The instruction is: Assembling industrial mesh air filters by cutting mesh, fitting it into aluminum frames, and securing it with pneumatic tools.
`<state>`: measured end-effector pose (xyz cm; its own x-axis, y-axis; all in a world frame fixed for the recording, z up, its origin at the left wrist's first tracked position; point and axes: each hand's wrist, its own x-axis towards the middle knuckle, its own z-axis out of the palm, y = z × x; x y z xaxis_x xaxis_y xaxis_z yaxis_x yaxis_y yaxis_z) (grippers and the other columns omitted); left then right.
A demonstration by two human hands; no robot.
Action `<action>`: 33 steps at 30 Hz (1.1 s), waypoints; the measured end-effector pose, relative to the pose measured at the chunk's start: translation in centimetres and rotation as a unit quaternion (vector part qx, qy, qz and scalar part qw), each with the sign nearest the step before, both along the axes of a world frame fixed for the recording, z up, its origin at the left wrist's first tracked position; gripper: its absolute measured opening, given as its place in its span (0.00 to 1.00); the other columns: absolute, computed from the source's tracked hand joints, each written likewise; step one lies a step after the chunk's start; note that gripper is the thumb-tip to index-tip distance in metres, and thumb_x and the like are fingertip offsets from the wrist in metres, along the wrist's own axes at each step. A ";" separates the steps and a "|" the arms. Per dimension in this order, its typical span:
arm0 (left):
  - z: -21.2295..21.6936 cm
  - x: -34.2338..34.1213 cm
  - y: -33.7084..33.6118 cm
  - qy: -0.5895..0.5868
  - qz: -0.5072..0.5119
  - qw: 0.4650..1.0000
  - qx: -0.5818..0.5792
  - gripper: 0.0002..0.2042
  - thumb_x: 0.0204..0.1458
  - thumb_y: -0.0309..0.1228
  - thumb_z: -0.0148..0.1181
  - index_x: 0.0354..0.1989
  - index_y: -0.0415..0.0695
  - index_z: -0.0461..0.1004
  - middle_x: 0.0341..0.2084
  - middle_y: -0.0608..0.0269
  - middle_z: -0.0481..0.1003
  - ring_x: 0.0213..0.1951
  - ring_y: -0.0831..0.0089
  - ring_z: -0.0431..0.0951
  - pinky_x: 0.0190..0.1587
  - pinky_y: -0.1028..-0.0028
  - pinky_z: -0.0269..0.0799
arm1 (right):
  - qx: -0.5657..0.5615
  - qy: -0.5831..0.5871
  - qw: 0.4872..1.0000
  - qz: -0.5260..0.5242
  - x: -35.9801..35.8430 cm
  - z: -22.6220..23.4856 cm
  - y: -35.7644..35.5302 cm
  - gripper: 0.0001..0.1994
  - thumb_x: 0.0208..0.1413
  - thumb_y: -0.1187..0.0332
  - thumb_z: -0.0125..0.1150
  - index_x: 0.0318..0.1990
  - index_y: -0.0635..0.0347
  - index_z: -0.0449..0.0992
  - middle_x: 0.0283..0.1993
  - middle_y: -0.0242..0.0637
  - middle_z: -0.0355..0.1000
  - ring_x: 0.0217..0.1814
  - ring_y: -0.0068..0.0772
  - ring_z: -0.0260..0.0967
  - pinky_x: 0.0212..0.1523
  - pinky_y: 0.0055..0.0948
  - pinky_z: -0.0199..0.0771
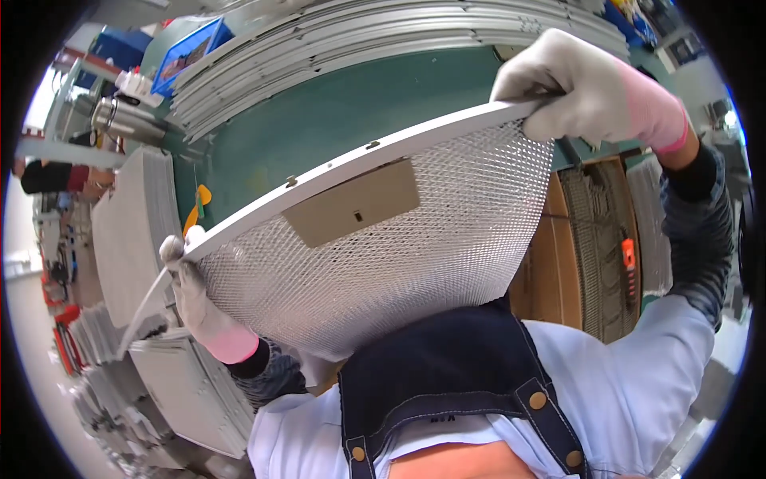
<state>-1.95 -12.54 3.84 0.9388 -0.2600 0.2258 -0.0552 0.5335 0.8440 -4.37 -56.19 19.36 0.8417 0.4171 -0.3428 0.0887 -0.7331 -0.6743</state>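
A silver metal mesh filter panel (471, 215) is held up in front of my apron, tilted, with a pale frame rail (327, 165) along its far edge. Behind that rail sits a tan plate (355, 206) with a small dark slot. My right hand (578, 92), in a white glove with a pink cuff, pinches the rail's upper right end. At the lower left end, my left hand (195, 291), gloved alike, is closed around the corner. A narrow white strip (144, 313) slants down beside the left hand; whether the hand holds it is hard to tell.
Long pale metal strips (343, 40) are stacked along the far side of a green work surface (383, 92). A blue bin (190, 56), a steel flask (128, 120) and stacked pale panels (136, 231) stand left. At right, a cardboard box (550, 267) holds mesh sheets near an orange tool (629, 255).
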 end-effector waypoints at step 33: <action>1.4 -1.8 -2.9 0.098 0.164 0.979 0.072 0.17 0.61 0.34 0.51 0.56 0.39 0.66 0.45 0.60 0.72 0.45 0.73 0.74 0.52 0.76 0.69 | -0.072 -0.321 0.928 0.174 -2.2 -4.4 -1.3 0.22 0.54 0.70 0.57 0.58 0.60 0.68 0.39 0.48 0.72 0.37 0.50 0.73 0.40 0.39 0.74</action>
